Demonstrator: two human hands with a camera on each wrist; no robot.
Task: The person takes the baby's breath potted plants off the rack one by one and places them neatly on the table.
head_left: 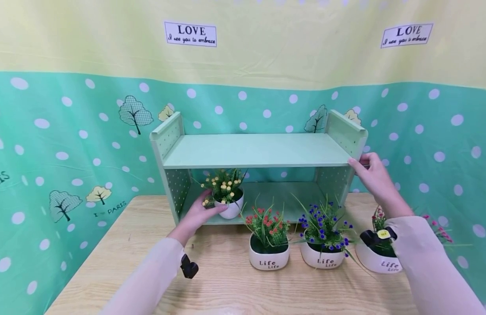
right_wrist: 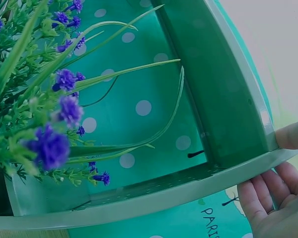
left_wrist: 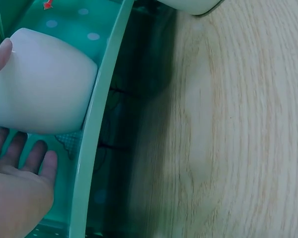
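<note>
A white pot of yellow flowers [head_left: 232,208] sits at the left of the green two-tier shelf's lower board. My left hand [head_left: 197,214] holds this pot from its left side, thumb across the front. In the left wrist view the thumb lies on the white pot [left_wrist: 44,84] and the fingers of my left hand [left_wrist: 22,183] curve along its other side. My right hand [head_left: 375,177] grips the right side of the green shelf [head_left: 251,148] near the upper board. In the right wrist view, its thumb and fingers [right_wrist: 260,196] lie on opposite faces of the panel edge.
In front of the shelf, on the wooden table [head_left: 227,284], stand white pots with red flowers [head_left: 269,258], blue-purple flowers [head_left: 322,258] and, partly behind my right sleeve, pink-red flowers [head_left: 375,260]. A dotted green and yellow curtain [head_left: 81,105] hangs behind.
</note>
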